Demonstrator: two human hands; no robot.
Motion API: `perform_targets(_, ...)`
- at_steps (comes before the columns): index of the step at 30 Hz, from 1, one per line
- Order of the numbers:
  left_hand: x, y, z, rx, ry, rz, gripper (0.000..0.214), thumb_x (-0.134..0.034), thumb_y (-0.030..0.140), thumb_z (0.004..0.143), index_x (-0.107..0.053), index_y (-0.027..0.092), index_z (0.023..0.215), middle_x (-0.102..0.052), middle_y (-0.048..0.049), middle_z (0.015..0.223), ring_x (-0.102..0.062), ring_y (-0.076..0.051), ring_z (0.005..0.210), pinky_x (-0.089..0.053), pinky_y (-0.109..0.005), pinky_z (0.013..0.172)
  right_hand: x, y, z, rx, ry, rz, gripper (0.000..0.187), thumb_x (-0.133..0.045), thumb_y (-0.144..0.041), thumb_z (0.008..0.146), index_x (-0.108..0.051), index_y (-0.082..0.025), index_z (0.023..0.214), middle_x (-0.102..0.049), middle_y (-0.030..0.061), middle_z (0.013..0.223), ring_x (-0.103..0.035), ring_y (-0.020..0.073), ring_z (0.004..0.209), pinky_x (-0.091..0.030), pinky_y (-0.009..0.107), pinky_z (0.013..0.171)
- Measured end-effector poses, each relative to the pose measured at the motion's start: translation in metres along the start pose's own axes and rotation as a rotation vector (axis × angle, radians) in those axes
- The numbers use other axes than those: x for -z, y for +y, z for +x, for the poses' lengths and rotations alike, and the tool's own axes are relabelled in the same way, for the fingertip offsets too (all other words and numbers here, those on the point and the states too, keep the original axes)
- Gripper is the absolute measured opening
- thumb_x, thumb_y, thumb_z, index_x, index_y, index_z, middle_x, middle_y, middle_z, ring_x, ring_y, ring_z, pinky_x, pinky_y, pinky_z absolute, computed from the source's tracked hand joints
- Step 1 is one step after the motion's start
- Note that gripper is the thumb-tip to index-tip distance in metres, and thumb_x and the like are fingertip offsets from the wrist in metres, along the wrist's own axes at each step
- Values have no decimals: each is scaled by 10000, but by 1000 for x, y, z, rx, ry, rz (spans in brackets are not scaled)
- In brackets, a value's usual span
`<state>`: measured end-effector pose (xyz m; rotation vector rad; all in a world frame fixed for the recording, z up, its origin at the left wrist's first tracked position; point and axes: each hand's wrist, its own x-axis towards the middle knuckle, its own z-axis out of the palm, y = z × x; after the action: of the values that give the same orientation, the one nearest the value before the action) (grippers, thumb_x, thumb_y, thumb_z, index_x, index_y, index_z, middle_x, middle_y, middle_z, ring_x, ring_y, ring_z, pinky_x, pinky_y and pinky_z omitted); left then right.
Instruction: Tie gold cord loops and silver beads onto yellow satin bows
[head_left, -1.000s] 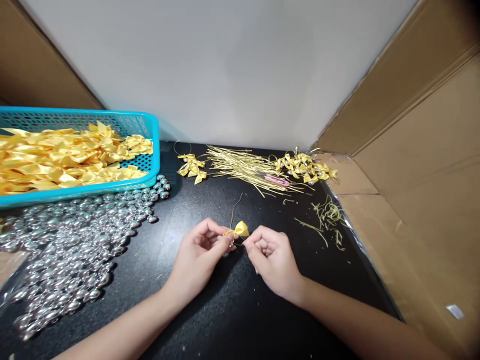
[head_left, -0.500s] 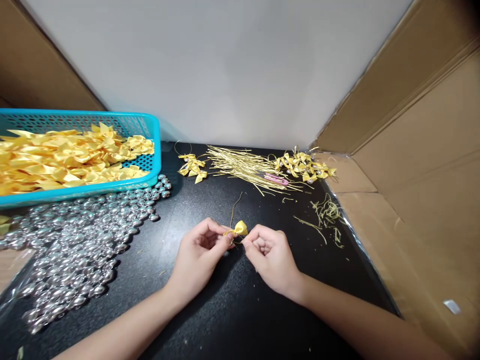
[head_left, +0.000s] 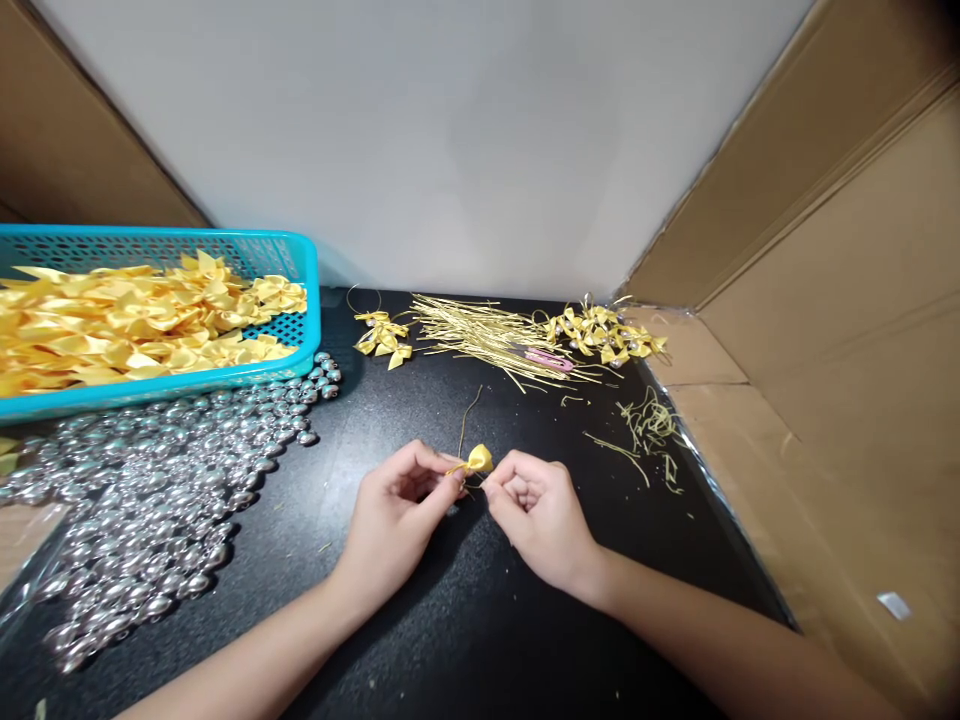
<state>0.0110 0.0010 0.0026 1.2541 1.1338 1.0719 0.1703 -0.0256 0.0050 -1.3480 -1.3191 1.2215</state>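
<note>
Near the middle of the black table, my left hand (head_left: pixel 405 520) pinches a yellow ribbon bow (head_left: pixel 480 458) between thumb and forefinger. A thin gold cord (head_left: pixel 470 415) runs up and away from the bow, its far end lying over the table. Just right of the bow, my right hand (head_left: pixel 541 515) is closed, thumb and forefinger pressed together on a short stretch of the cord. The two hands are a small gap apart. My left fingertips partly hide the bow's knot and whatever is under it.
A turquoise basket (head_left: pixel 311 300) of yellow bows stands at left, with many silver bells or beads (head_left: pixel 161 500) before it. Behind my hands lie cut gold cords (head_left: pixel 480 335), a pink clip (head_left: pixel 550 359) and finished-looking bows (head_left: pixel 604 330). Cord scraps (head_left: pixel 651 420) lie right. Cardboard (head_left: pixel 840 260) borders the right side.
Both hands keep nearly the same pose, still holding the bow and cord. The whole view has shifted very slightly.
</note>
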Motion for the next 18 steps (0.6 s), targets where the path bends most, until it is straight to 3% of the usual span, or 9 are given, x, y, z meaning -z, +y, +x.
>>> perform_targets(18, -2, 2, 0, 0, 19, 22, 77, -709, 214, 726, -661, 173, 681, -736, -10, 680, -671, -125, 611, -539, -205, 598, -1, -1, -1, 7, 6, -5, 142, -541, -200, 756, -481, -195, 628, -362, -93, 464, -326, 59, 408, -246, 204, 426)
